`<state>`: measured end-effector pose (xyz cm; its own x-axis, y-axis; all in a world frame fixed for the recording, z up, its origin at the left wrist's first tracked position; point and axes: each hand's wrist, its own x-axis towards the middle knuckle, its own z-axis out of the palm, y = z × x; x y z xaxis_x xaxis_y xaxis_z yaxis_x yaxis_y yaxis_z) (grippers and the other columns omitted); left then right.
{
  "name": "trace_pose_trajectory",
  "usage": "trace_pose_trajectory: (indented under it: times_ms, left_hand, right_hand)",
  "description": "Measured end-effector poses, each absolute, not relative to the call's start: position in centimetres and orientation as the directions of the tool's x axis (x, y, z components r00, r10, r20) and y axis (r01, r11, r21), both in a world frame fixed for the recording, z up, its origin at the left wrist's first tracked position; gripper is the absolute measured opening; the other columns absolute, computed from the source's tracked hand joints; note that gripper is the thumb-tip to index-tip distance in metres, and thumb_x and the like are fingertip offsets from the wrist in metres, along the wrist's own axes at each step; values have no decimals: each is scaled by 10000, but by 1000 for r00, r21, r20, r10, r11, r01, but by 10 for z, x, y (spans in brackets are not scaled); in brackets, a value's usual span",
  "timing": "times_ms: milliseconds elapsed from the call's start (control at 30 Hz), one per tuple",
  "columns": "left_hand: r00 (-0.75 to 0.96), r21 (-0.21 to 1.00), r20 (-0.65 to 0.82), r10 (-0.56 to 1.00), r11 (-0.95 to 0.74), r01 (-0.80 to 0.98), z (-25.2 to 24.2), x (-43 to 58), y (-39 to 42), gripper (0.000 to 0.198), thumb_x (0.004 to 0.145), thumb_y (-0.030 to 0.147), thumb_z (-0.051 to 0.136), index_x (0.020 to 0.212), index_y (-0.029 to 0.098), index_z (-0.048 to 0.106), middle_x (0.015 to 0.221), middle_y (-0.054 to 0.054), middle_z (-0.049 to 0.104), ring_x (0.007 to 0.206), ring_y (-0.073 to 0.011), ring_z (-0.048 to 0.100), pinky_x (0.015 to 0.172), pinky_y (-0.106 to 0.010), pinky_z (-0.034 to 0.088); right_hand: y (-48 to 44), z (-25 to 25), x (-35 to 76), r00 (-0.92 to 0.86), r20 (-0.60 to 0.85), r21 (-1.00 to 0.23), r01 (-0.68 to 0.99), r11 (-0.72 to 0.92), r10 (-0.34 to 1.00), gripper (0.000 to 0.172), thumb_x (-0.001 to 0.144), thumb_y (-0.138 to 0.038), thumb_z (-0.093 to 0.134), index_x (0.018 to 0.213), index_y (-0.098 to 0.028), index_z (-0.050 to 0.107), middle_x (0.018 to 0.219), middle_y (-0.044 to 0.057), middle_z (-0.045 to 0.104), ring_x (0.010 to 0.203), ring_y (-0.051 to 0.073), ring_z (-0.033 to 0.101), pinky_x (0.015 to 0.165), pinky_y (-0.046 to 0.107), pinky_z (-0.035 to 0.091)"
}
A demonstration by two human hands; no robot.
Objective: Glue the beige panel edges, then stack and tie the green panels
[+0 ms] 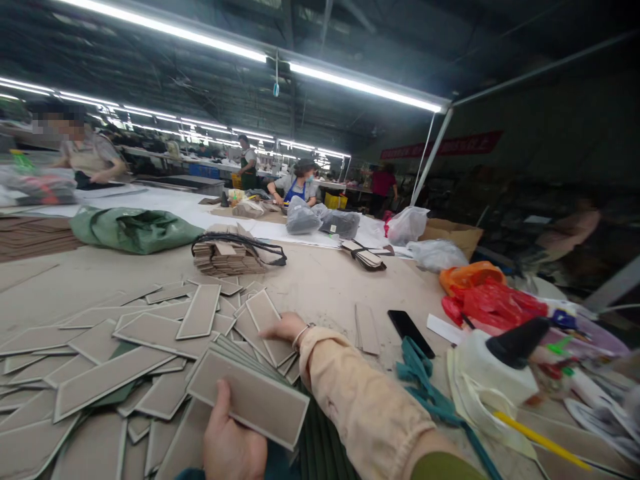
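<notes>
Rectangular panels (pixel 257 393) at lower centre are being gripped by the left hand (pixel 235 440). For the right hand (pixel 287 330), grip cannot be told.

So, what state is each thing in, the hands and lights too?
Left hand: closed on a stack
Stack: held, fanned at its far side
Right hand: at a loose panel, grip unclear
Loose panels: scattered, overlapping
Green bag: crumpled
Phone: lying flat, dark
Red bag: crumpled
Lights: on
</notes>
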<state>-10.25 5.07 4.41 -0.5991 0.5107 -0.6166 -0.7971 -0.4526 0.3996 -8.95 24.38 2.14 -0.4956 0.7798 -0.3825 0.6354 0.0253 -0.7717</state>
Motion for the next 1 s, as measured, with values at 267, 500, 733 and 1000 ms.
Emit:
trace_pose_trajectory:
  times_ms: [267, 500, 733, 1000]
  left_hand:
    - [-578, 389, -639, 507, -435, -812, 44, -103, 51, 276, 933, 282, 488, 1124, 179, 658, 885, -29, 723, 890, -155, 670, 931, -315, 513]
    - [-586, 357, -641, 495, -484, -799, 46, -108, 45, 260, 930, 294, 489, 1097, 210, 670, 891, -7, 731, 1027, -155, 637, 1021, -314, 444]
    - [-573, 322, -609, 548, -489, -810, 53, -101, 48, 256, 930, 321, 493, 1079, 229, 680, 845, 2, 730, 853, -137, 670, 823, -263, 533]
    - [-558, 335, -586, 587, -451, -827, 56, -93, 50, 254, 942, 284, 480, 1075, 193, 677, 864, -19, 725, 820, -130, 670, 753, -236, 548]
  right_hand:
    - [230, 26, -90, -631, -266, -834, 530, 154, 729, 558, 465, -342, 856, 961, -166, 669, 874, 23, 713, 770, 199, 667, 596, 258, 520]
    - [264, 78, -61, -487, 57, -729, 576, 370, 871, 553, 730, -386, 710, 1202, -176, 514, 1143, 84, 654, 991, 200, 620, 825, 319, 492]
    - [292, 71, -13, -455, 5, -438, 799, 411, 890, 513, 777, -262, 718, 1241, -170, 518, 1147, 101, 623, 1054, 240, 589, 910, 425, 466]
    - [269, 66, -11, -534, -32, -461, 758, 462, 845, 301, 837, -327, 656, 1072, -145, 608, 1091, 95, 642, 1012, 224, 600, 893, 407, 478]
